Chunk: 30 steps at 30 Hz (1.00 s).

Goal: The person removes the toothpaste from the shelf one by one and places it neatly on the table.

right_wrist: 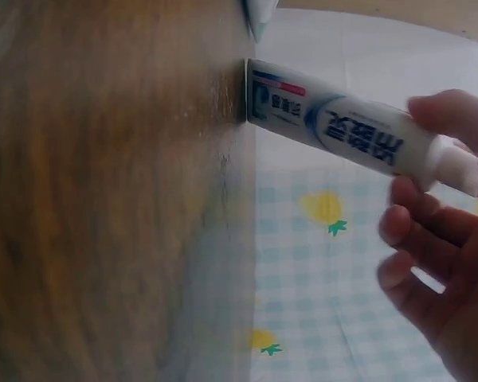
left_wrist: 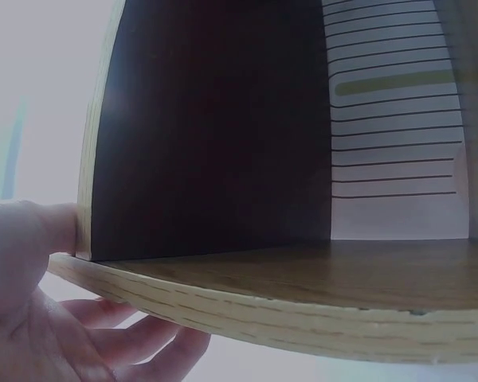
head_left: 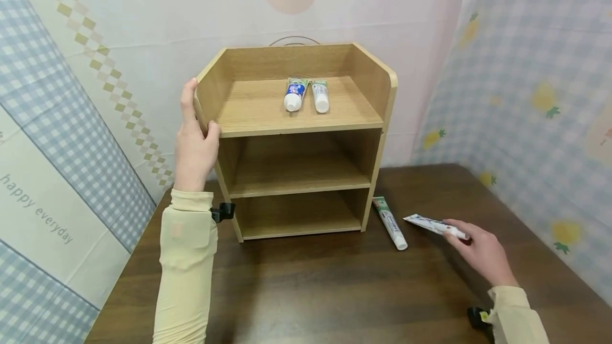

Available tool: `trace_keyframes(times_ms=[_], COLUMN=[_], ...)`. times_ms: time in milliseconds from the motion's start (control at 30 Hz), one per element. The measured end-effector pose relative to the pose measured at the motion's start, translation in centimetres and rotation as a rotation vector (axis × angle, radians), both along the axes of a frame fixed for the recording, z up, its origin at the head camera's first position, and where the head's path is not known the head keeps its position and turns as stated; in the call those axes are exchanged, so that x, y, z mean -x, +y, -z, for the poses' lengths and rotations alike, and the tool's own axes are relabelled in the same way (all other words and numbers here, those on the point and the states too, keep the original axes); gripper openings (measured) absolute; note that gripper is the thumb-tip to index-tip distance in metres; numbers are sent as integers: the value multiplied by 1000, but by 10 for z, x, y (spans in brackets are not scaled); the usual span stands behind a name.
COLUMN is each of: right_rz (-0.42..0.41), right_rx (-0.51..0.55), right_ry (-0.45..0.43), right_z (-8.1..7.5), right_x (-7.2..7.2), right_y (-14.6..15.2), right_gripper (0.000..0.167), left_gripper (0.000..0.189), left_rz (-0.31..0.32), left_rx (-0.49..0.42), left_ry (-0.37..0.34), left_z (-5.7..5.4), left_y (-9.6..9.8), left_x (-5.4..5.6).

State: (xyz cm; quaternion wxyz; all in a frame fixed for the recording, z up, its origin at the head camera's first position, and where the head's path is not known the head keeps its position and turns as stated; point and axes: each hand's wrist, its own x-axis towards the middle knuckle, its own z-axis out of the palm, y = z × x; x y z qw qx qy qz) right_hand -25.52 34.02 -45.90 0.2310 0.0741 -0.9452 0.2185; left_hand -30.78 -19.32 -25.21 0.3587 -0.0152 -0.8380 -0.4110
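My left hand [head_left: 195,145] grips the left side panel of a wooden shelf unit [head_left: 306,130], thumb on the front and fingers behind the edge. The left wrist view shows the thumb and fingers around the board's edge [left_wrist: 279,318]. Over at the right, my right hand [head_left: 483,251] pinches a white toothpaste tube [right_wrist: 342,127] near its cap end. Its flat end points toward the shelf, down at the tabletop. A green-and-white toothpaste tube [head_left: 391,224] lies on the table between that hand and the shelf. On the top shelf lie a blue-and-white tube [head_left: 295,94] and another white tube [head_left: 320,96].
The shelf unit stands on a dark wooden table [head_left: 306,285], with two lower compartments open to the front. Behind it hangs a pale patterned curtain [head_left: 406,4]. Checked cloth with pineapples [head_left: 535,94] borders the right side.
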Motion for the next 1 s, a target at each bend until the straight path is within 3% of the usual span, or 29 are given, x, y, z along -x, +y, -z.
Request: trace_keyframes(times_ms=[367, 667, 1000], right_rz=[-133, -213, -313], right_rx=[-117, -102, -217], right_ry=[-441, -555, -590], right_z=[2, 3, -5], right_x=[1, 0, 17], right_y=[-2, -2, -21], right_gripper=[37, 39, 41], left_gripper=[73, 73, 74], left_rz=[-8, 21, 18], left_rx=[9, 3, -10], left_ry=[13, 19, 16], left_z=[-1, 1, 1], left_y=[0, 2, 0], left_x=[0, 3, 1])
